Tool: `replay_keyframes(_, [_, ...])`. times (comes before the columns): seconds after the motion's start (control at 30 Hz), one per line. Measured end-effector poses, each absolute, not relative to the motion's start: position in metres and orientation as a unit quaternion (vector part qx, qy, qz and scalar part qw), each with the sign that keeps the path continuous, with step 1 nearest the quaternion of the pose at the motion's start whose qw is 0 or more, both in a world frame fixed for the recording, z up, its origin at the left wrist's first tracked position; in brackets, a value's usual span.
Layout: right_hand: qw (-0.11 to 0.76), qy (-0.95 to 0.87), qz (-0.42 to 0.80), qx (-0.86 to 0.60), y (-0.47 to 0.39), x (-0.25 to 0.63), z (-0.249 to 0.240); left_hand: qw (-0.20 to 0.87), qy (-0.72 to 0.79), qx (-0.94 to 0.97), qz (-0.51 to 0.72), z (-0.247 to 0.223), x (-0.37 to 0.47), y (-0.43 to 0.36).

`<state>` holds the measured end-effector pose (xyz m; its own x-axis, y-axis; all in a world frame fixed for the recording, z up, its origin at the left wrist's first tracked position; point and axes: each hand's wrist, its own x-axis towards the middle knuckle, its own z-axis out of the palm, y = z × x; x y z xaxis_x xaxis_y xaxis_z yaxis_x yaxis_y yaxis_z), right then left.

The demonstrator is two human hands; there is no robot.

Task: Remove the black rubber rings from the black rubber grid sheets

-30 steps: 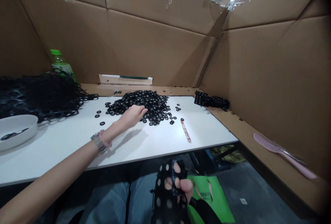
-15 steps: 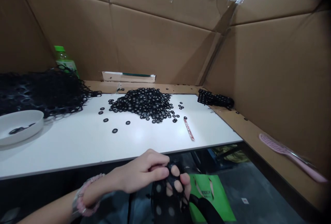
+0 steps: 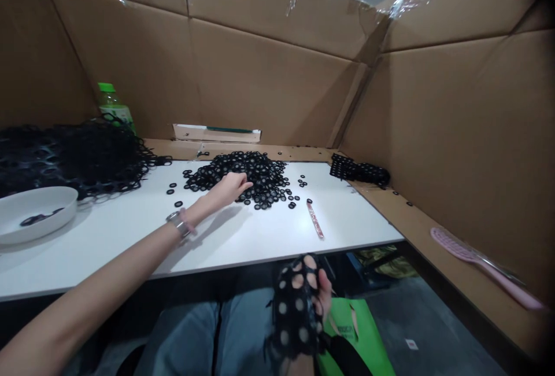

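My left hand point(image 3: 233, 187) is over the front of a pile of small black rings point(image 3: 260, 172) on the white table. Its fingers are curled together, and whatever may be between the fingertips is hidden. Low in the view, over my lap, my right hand point(image 3: 324, 292) is wrapped round a black mesh piece with round holes point(image 3: 292, 312). Skin shows through the upper holes, and the mesh covers much of that hand. Loose rings point(image 3: 178, 204) lie scattered about the pile.
Tangled black mesh point(image 3: 82, 156) and a white bowl point(image 3: 65, 192) are at left, a green-capped bottle point(image 3: 113, 109) behind. A rolled mesh piece point(image 3: 362, 169), a pink strip point(image 3: 315, 221) and a pink hairbrush point(image 3: 485, 266) lie right. Cardboard walls point(image 3: 277, 75) surround the table; a green bag point(image 3: 364, 335) sits below.
My left hand has left the black mesh piece and moved forward and up to the ring pile. My right hand still holds the mesh, shifted slightly to the right.
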<state>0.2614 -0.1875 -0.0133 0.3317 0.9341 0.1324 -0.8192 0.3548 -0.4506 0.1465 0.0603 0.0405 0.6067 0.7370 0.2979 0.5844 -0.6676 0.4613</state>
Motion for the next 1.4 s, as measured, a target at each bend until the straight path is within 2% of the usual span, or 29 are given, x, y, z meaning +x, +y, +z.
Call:
replay_keyframes(0.17, [0.813, -0.133, 0.567, 0.009, -0.165, 0.242, 0.004, 0.154, 0.363, 0.886, 0.246, 0.048, 0.162, 0.051])
replay_keyframes(0.3, [0.850, -0.117, 0.513, -0.026, -0.169, 0.240, 0.007, 0.257, 0.175, 0.927, 0.210, 0.061, 0.146, -0.025])
replay_keyframes(0.4, [0.858, -0.114, 0.492, -0.098, -0.173, 0.234, 0.004, 0.342, 0.117, 0.922, 0.141, 0.060, 0.134, -0.079])
replay_keyframes(0.57, [0.845, -0.110, 0.498, -0.162, -0.174, 0.225, 0.002, 0.423, 0.112, 0.892, 0.111, 0.047, 0.126, -0.106])
replay_keyframes(0.7, [0.843, -0.062, 0.510, -0.158, -0.173, 0.221, 0.006, 0.476, 0.128, 0.860, 0.135, 0.041, 0.124, -0.107])
replay_keyframes(0.87, [0.857, -0.128, 0.486, -0.117, -0.181, 0.244, -0.002, 0.582, 0.218, 0.763, 0.180, 0.025, 0.116, -0.094])
replay_keyframes(0.93, [0.871, -0.140, 0.463, -0.090, -0.186, 0.258, -0.007, 0.557, 0.271, 0.747, 0.243, 0.024, 0.110, -0.073])
replay_keyframes(1.03, [0.876, -0.138, 0.460, -0.048, -0.186, 0.265, -0.008, 0.364, 0.332, 0.805, 0.330, 0.035, 0.109, -0.031])
replay_keyframes(1.1, [0.867, -0.139, 0.477, -0.032, -0.181, 0.259, -0.005, 0.247, 0.319, 0.861, 0.309, 0.044, 0.118, -0.001])
replay_keyframes(1.17, [0.863, -0.138, 0.486, -0.029, -0.174, 0.249, 0.000, 0.174, 0.324, 0.892, 0.264, 0.048, 0.134, 0.028])
replay_keyframes(1.3, [0.864, -0.115, 0.487, -0.053, -0.167, 0.234, 0.005, 0.116, 0.381, 0.893, 0.211, 0.045, 0.162, 0.059])
replay_keyframes(1.4, [0.862, -0.097, 0.494, -0.062, -0.167, 0.234, 0.002, 0.153, 0.330, 0.899, 0.243, 0.049, 0.164, 0.035])
